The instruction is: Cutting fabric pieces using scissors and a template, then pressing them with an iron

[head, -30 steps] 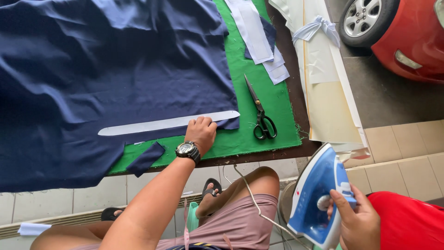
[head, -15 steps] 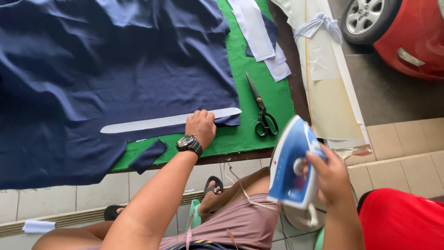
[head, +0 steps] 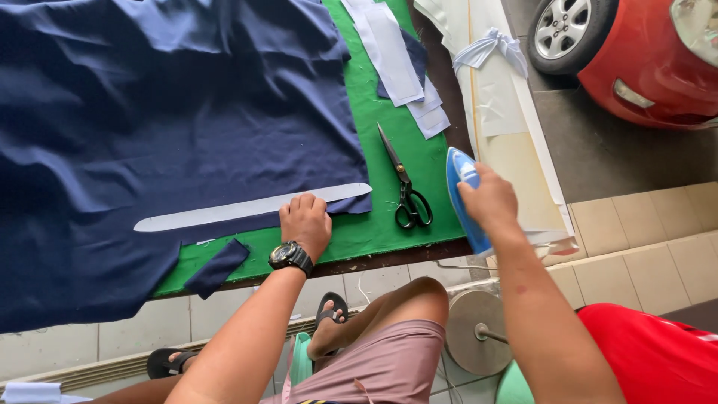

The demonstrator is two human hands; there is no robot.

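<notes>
the left hand (head: 305, 222) lies flat and open on the one long pale strip (head: 247, 209), which runs left-right across the frame's middle on navy cloth (head: 164, 127), while the right hand (head: 490, 198), closed round the one blue iron (head: 464, 196), is right of it, beyond one pair of scissors (head: 404, 183).

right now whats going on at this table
A person sits at a table covered in green cloth. The left hand presses flat on a long pale strip laid along the edge of navy fabric. The right hand grips a blue iron at the table's right edge. Black scissors lie between the hands, untouched.
</notes>
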